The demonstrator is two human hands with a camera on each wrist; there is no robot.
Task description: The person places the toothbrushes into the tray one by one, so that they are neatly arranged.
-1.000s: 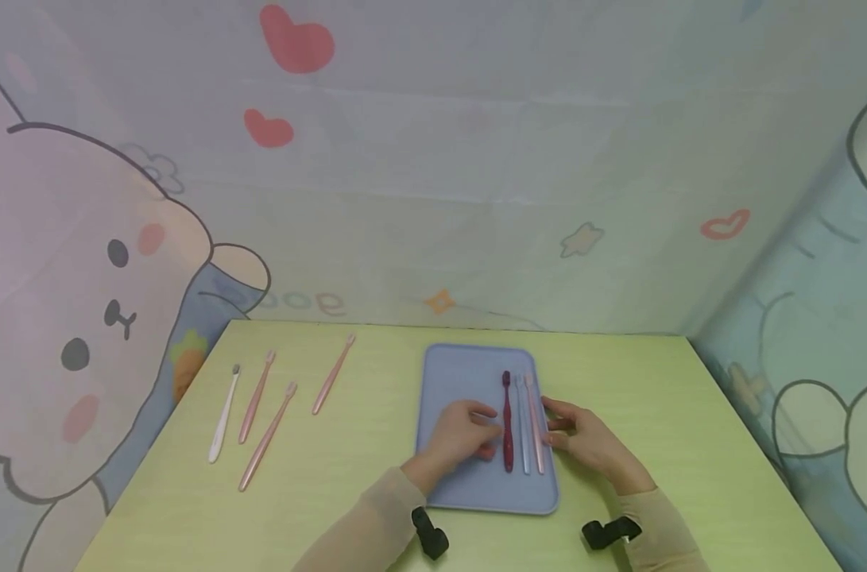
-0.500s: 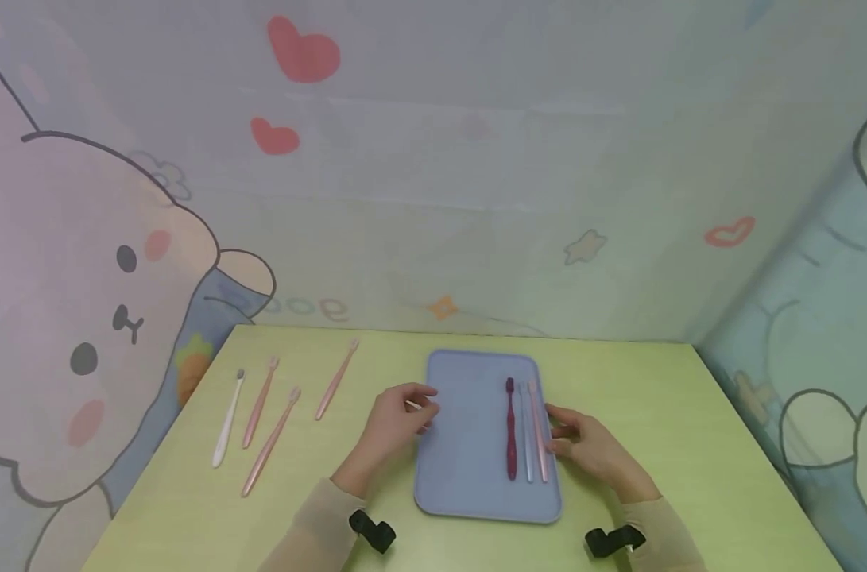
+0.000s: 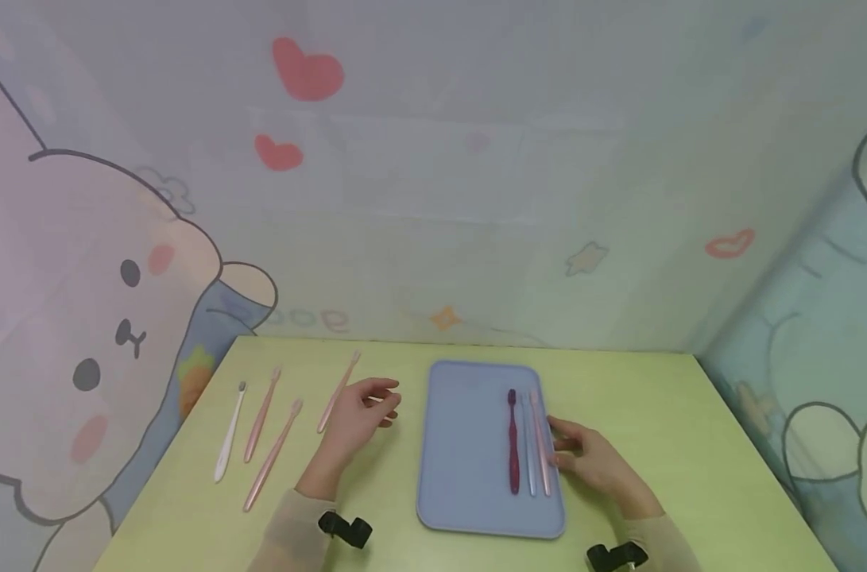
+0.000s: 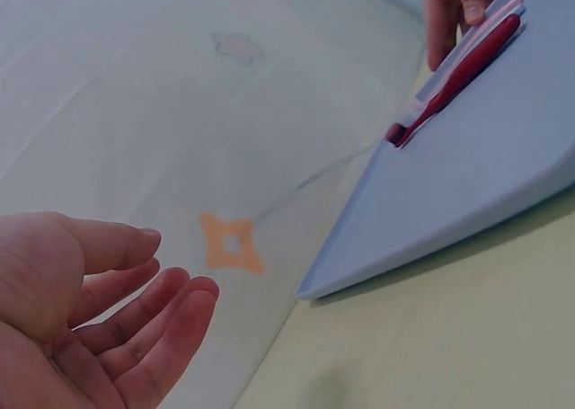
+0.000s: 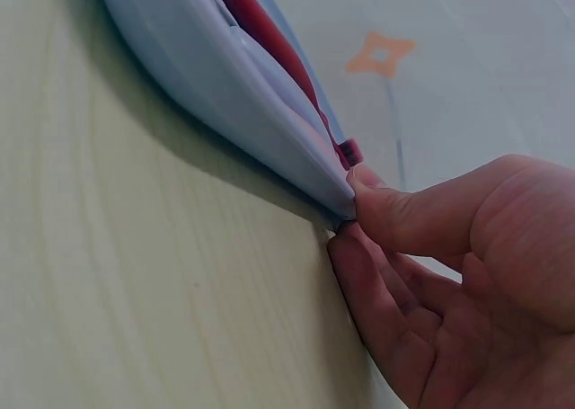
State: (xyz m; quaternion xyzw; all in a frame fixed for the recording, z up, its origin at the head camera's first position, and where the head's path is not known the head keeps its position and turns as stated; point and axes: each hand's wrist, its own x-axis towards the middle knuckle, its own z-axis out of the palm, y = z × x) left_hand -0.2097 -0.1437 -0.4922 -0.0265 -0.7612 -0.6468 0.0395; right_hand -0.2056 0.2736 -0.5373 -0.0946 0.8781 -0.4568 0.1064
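Observation:
My left hand (image 3: pixel 354 421) hovers over the table left of the tray, fingers loosely bent around nothing. It partly overlaps a pink toothbrush (image 3: pixel 336 401) in the head view. With thumb on the rim and fingers beneath, my right hand (image 5: pixel 449 256) pinches the right edge of the blue tray (image 3: pixel 465 453). Three toothbrushes lie side by side along the tray's right half: a dark red toothbrush (image 3: pixel 513 449), a pale blue toothbrush (image 3: pixel 529 453) and a pink toothbrush (image 3: pixel 541 449) nearest the right hand.
On the table's left lie a white toothbrush (image 3: pixel 226 441) and two more pink ones, a shorter-looking pink toothbrush (image 3: pixel 261 417) and a nearer pink toothbrush (image 3: pixel 272 461). A printed cloth backdrop (image 3: pixel 433 199) stands behind the yellow-green table (image 3: pixel 640 413).
My left hand has moved left from over the tray, beside the dark red toothbrush, to above the table near a pink toothbrush. The right hand stays at the tray's right edge.

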